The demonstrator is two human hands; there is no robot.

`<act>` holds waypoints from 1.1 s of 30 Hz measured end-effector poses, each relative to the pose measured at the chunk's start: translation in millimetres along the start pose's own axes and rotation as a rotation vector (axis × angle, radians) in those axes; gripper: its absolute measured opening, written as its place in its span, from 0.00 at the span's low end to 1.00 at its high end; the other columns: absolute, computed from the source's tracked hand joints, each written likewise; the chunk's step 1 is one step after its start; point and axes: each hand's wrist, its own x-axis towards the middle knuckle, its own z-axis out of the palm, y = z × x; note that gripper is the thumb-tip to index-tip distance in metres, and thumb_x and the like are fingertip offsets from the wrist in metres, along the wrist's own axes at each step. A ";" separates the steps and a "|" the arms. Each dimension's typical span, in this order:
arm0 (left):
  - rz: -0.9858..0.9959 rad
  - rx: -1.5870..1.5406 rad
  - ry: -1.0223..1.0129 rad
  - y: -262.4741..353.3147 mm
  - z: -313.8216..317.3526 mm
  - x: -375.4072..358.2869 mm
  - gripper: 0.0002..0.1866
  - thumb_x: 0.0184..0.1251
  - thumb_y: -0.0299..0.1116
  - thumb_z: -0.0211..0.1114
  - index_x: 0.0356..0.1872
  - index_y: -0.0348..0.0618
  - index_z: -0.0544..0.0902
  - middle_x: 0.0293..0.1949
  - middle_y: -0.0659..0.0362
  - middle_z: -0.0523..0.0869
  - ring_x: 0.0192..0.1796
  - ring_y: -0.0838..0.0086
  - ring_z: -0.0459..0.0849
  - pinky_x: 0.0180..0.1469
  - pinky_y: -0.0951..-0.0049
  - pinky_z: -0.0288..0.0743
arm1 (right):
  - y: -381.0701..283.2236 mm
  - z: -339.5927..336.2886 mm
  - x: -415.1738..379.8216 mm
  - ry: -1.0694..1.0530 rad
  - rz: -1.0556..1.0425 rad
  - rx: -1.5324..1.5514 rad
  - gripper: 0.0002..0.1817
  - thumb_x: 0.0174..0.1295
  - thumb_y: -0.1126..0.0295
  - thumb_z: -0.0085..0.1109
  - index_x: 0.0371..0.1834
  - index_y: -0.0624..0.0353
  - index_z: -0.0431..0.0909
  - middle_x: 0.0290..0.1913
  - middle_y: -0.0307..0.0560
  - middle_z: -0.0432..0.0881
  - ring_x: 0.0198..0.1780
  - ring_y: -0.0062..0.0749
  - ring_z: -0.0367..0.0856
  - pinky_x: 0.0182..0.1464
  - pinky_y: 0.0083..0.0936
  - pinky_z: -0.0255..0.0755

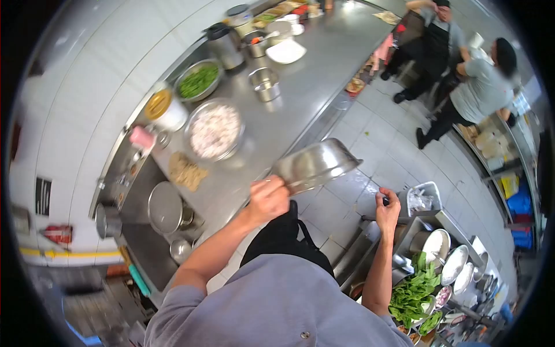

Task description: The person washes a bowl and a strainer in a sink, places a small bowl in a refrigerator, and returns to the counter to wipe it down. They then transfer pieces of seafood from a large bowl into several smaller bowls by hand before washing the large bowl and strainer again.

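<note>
My left hand (269, 196) is closed around the edge of a shiny metal bowl (319, 165), which is tilted on its side in the air just past the counter edge. What is inside the bowl does not show. My right hand (388, 211) is raised over the floor with fingers loosely curled and apart, and nothing visible in it. Nearest to that hand are a white bin (437, 199) and the side counter. On the steel counter (260, 130), beyond my left hand, stands a bowl of pale chopped food (215, 129).
A bowl of cut greens (198, 81), a white tub (166, 110), a jug (224, 46) and a small metal pot (264, 84) stand along the wall. A sink (139, 214) lies left. Leafy greens (415, 289) crowd the right counter. Two people (433, 52) stand at the back.
</note>
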 end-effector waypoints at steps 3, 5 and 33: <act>0.028 -0.157 -0.016 -16.8 104.2 40.5 0.11 0.35 0.20 0.62 0.16 0.42 0.66 0.21 0.57 0.65 0.19 0.65 0.70 0.19 0.66 0.64 | -11.5 -31.9 33.7 0.036 0.000 -0.040 0.11 0.64 0.71 0.65 0.47 0.63 0.83 0.46 0.50 0.87 0.50 0.38 0.83 0.55 0.30 0.72; 0.047 -0.242 -0.037 -32.5 155.2 63.1 0.11 0.35 0.21 0.62 0.16 0.42 0.67 0.22 0.57 0.67 0.19 0.65 0.72 0.20 0.66 0.66 | -17.3 -49.4 54.3 0.044 0.102 0.101 0.10 0.66 0.71 0.64 0.46 0.65 0.83 0.46 0.48 0.87 0.49 0.30 0.83 0.56 0.27 0.74; -0.162 -1.200 -1.037 164.2 750.0 351.2 0.14 0.54 0.18 0.56 0.20 0.43 0.60 0.20 0.67 0.64 0.24 0.82 0.61 0.25 0.74 0.56 | 146.5 -200.1 294.6 0.896 0.355 0.186 0.20 0.63 0.65 0.69 0.55 0.63 0.78 0.55 0.54 0.80 0.57 0.45 0.79 0.61 0.36 0.73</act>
